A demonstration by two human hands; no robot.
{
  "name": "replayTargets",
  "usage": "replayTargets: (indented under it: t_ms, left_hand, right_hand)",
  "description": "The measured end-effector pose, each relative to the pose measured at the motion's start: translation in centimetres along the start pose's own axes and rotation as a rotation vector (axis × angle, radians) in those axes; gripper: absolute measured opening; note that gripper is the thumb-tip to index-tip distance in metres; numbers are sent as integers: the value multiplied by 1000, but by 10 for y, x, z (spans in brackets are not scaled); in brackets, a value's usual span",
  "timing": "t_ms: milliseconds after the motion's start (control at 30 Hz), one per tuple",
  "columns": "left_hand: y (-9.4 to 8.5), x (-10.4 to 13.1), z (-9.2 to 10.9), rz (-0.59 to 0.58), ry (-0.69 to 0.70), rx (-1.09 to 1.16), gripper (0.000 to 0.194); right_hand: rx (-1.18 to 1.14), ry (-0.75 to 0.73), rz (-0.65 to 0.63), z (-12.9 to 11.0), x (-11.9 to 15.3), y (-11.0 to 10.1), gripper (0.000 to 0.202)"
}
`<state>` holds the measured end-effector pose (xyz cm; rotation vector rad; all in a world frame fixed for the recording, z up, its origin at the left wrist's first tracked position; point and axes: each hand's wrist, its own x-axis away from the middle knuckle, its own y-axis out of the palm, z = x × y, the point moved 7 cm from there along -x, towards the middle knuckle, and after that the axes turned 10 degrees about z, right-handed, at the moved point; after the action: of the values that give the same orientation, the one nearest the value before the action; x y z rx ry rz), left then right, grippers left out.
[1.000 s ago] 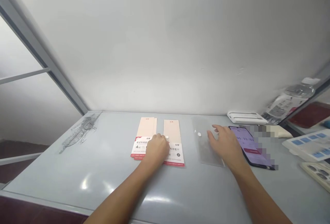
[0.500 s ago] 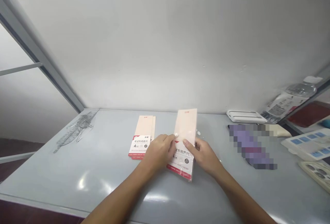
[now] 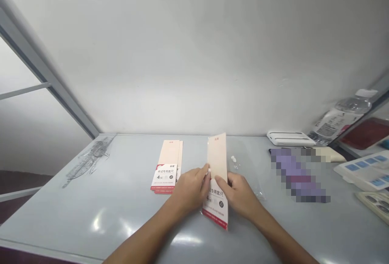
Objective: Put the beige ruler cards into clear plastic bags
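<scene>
Packet [image 3: 218, 160] held between both hands [image 3: 191, 189]; clear sleeve [image 3: 247, 170] right, stacked packets [image 3: 166, 170] left.

Bare on both sides, the left forearm [image 3: 151, 230] at seven o'clock and the right forearm [image 3: 273, 229] at five o'clock are smooth and slim, tapering toward a bare, slender-fingered left hand [image 3: 191, 189] and a matching right hand [image 3: 240, 194], with finer details too small to make out.

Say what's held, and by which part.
One pink-and-white packet, near mid-height: left hand on its left edge, right hand on its right.
</scene>
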<state>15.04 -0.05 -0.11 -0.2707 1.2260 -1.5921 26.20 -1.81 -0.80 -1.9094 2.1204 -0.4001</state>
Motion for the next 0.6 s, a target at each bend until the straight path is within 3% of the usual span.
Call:
replayTargets:
  t_ms: [267,600]
  left_hand:
    - [1,-1,6,-147,45,10,25]
    - [-4,-4,5,-132,-9,9,27]
  right_hand:
    - [100,-69,-31,-4,0,1,24]
    - [122,-164,-62,-8,4,1,22]
